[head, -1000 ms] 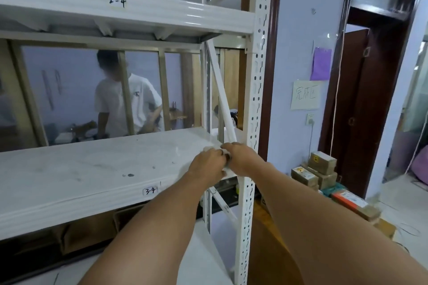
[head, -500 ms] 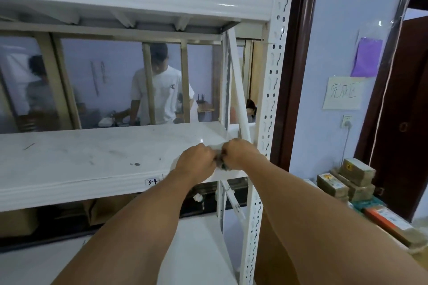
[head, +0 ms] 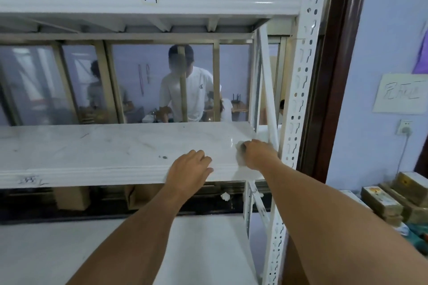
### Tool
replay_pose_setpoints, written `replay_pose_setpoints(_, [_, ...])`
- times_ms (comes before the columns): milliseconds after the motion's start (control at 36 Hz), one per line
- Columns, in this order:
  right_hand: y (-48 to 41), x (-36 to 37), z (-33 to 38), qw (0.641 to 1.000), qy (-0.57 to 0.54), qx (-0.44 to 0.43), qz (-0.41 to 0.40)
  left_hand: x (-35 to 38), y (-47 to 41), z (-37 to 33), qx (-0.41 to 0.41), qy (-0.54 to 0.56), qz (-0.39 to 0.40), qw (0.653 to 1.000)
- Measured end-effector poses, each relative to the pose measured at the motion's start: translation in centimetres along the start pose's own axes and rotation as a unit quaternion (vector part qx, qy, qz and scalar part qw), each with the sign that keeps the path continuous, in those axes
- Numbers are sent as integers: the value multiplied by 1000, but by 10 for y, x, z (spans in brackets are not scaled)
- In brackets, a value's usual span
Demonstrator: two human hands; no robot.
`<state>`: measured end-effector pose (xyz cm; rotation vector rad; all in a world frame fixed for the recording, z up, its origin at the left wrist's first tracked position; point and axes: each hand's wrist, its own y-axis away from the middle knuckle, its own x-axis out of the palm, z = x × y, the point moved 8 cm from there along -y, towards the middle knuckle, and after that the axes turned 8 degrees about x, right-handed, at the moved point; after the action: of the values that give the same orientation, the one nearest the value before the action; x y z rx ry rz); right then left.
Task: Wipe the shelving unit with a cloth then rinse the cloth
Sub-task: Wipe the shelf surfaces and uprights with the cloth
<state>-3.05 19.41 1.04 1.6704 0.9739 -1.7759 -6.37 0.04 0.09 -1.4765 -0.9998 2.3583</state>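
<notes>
The white metal shelving unit fills the view, with its middle shelf (head: pixel 104 148) scuffed and marked by dark spots. My right hand (head: pixel 259 154) grips a small white cloth (head: pixel 240 159) and holds it down on the shelf's right front corner, beside the perforated upright (head: pixel 298 90). My left hand (head: pixel 190 166) rests with relaxed fingers on the shelf's front edge, a short way left of the cloth, holding nothing.
An upper shelf (head: pixel 148 0) marked "2-4" hangs overhead. A diagonal brace (head: pixel 268 90) crosses the right end. Behind the unit is a window with people beyond it. Stacked boxes (head: pixel 393 199) sit on the floor at right. A lower white shelf (head: pixel 203 243) lies below.
My two hands were together on the cloth at the corner. They have parted: the left slid left along the front edge, the right keeps the cloth. The view moved closer.
</notes>
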Motion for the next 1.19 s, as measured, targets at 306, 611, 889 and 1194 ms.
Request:
replay_pose_setpoints(306, [-13,33,6,996,-52,1,76,-13,39,39,-78,-47,-33,995])
replay_pose_setpoints(611, [1,32,67,989,-97,28,108,-29,125,141,-143,-25,-71,987])
replay_pose_setpoints(889, [20,26,188,987,-101,3,125,-57,195,231,-153,-45,-75,984])
replay_pose_setpoints(1194, [41,19,313,987,-108,-18,119,-79,257,315,-187,-33,-23,981])
